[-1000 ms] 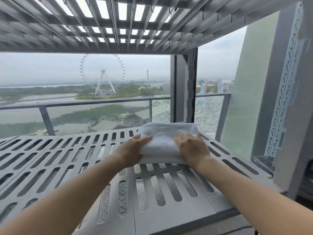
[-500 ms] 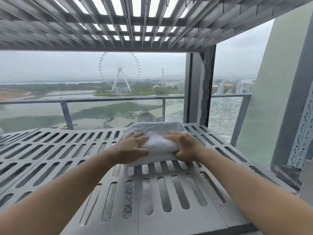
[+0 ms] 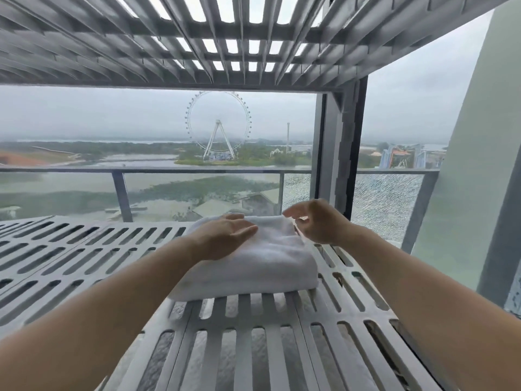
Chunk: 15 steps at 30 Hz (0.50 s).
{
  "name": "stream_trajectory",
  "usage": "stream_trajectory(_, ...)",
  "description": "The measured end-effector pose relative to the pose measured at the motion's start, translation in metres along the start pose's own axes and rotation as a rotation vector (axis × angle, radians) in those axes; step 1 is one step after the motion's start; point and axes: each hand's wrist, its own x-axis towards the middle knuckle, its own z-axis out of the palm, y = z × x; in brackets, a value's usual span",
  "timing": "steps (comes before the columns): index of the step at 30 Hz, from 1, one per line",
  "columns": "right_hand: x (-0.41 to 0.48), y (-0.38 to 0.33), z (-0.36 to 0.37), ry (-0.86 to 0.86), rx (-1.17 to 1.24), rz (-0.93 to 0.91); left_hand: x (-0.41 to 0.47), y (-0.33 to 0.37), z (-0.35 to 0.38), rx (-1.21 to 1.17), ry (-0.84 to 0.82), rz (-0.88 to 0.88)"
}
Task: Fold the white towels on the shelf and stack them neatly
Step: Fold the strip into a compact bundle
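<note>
A folded white towel (image 3: pixel 262 263) lies on the grey slotted shelf (image 3: pixel 84 249), toward its right side. My left hand (image 3: pixel 225 238) rests on the towel's top left part with its fingers straight and pointing right. My right hand (image 3: pixel 318 224) hovers just above the towel's far right corner. Its fingers are loosely curled, and I see nothing held between them. Only this one towel is in view.
Another slotted shelf (image 3: pixel 225 38) hangs low overhead. A dark upright post (image 3: pixel 338 153) stands just behind the towel at the right. Behind the shelf are a window and a balcony railing (image 3: pixel 121 193). A pale wall (image 3: pixel 479 165) closes the right side.
Both hands were gripping the towel's near sides. Now the left hand lies flat on top and the right hand has lifted off to the far right corner. The camera has moved closer.
</note>
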Motion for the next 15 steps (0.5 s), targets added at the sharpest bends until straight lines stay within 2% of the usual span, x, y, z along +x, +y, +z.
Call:
stream_trajectory(11, 0.048, 0.023, 0.007, -0.159, 0.174, -0.008, 0.062, 0.025, 0.007, 0.01, -0.007, -0.032)
stream_trajectory(13, 0.058, 0.029, 0.009, -0.175, 0.187, -0.017, 0.072, 0.025, 0.013, 0.01, -0.052, -0.063)
stream_trajectory(15, 0.067, 0.034, 0.012, -0.196, 0.217, -0.009, 0.079, 0.021, 0.021, 0.105, -0.117, -0.09)
